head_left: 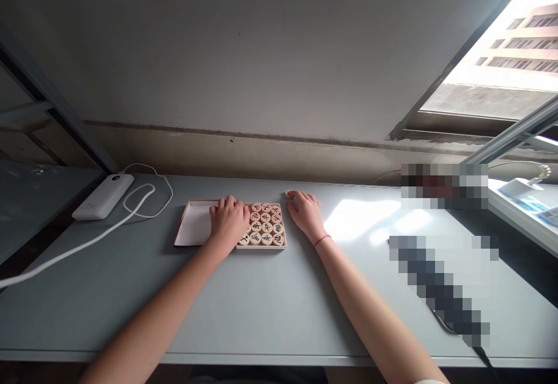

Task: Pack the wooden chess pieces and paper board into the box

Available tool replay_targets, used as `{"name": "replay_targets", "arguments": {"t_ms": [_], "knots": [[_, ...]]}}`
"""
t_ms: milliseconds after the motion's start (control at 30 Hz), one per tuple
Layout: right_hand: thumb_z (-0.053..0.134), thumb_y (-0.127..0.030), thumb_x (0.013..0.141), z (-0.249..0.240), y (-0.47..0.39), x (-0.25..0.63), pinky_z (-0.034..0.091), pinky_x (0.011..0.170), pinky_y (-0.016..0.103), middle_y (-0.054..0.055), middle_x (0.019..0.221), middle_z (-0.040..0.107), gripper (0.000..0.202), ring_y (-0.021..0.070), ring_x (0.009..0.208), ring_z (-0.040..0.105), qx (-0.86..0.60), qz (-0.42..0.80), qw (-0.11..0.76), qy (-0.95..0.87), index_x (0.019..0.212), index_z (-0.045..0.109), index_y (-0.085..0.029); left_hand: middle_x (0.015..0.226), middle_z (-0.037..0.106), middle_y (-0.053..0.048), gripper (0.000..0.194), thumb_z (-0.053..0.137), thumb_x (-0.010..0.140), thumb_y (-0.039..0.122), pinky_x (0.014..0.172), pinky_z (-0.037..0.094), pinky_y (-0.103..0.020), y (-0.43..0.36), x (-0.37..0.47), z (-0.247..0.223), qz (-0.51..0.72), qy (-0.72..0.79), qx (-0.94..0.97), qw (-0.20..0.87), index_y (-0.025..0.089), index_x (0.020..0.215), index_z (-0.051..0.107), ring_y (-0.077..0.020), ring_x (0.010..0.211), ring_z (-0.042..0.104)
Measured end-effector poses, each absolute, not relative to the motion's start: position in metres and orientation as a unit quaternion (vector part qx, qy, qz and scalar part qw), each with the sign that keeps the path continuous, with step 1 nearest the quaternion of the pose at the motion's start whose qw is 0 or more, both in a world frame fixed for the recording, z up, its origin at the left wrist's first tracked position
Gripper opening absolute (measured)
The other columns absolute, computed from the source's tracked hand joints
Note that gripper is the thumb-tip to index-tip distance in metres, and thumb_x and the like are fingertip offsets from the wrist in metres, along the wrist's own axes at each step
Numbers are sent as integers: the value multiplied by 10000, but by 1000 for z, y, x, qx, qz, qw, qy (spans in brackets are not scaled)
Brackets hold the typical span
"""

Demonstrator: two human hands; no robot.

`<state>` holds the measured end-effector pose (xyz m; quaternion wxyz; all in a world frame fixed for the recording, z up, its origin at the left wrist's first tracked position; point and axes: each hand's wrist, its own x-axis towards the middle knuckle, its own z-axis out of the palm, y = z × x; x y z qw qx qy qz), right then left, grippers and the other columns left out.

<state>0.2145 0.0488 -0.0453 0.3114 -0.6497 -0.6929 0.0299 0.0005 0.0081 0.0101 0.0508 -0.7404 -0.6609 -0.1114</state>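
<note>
A shallow box of round Chinese chess pieces lies on the desk, the pieces in rows with red or black characters. Against its left side is the open, white-lined lid. My left hand is curled over the seam between lid and box, covering the left pieces; what its closed fingers grip underneath is hidden. Just beyond the box's far right corner, my right hand has its fingertips closed on a single Chinese chess piece with a red character, at the desk surface.
A white power bank with a white cable occupies the desk's left side. At right are blurred-out objects and a patch of sunlight. The wall bounds the grey desk behind; metal posts stand at both sides.
</note>
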Motion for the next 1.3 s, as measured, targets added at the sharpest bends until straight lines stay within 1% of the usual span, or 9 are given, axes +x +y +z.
{"name": "replay_targets", "arguments": {"t_ms": [133,300,433,633,733,833,933,1133,1300], "knots": [[505,-235,849,-46,47,214,383,877,396,55,1107,672,254,271,1056,535,-645,29,323,-693,1081,605,-245,996,621,-150,390,347,941,254,744,395,-436,7,0,11,-100,-652,-748,68,145,866,714,-325,955,536],[489,-262,843,-49,49,216,411,848,406,87,1078,666,259,288,1011,539,-638,17,371,-675,1076,593,-215,1012,640,-128,289,410,925,252,737,394,-417,10,-3,11,-118,-653,-747,38,159,934,684,-318,977,544],[481,-262,847,-48,50,216,427,852,420,94,1056,668,230,290,1013,535,-619,-7,414,-667,1045,585,-206,978,679,-78,203,457,913,236,755,375,-399,14,-7,8,-159,-627,-763,22,192,894,654,-279,955,561],[497,-224,877,-22,32,197,451,897,405,83,1029,675,172,238,1027,574,-483,-35,470,-738,1018,594,-215,890,704,-17,128,492,901,198,794,360,-377,15,-10,8,-230,-583,-779,-17,215,847,606,-229,911,588],[579,-285,863,-7,17,180,462,921,400,98,1138,660,215,238,1089,575,-387,-36,462,-798,1066,596,-216,888,689,-10,93,497,902,244,816,400,-340,11,-6,15,-338,-539,-765,-99,218,891,586,-193,872,606],[538,-279,902,2,4,167,497,847,361,80,1142,672,186,204,993,630,-351,-8,437,-828,1068,612,-244,878,669,-11,118,515,885,312,757,459,-272,5,0,21,-426,-501,-704,-269,213,906,574,-163,831,620],[503,-256,920,2,4,166,500,813,336,59,1103,693,169,181,930,650,-361,15,425,-830,1028,633,-258,891,653,-22,182,533,864,367,731,480,-257,2,2,22,-447,-508,-639,-366,208,939,579,-167,854,622],[483,-272,909,-16,43,202,442,893,386,87,1064,696,198,234,1021,607,-534,-6,452,-714,1013,641,-215,953,626,-38,266,493,879,414,713,471,-258,4,-3,15,-440,-542,-615,-366,214,1031,579,-171,893,601],[486,-293,883,-38,63,220,440,794,349,53,938,712,170,230,890,608,-608,47,376,-698,948,630,-232,967,635,-32,247,500,872,396,711,475,-261,4,-6,12,-431,-541,-616,-375,220,1019,591,-174,904,599]]}}
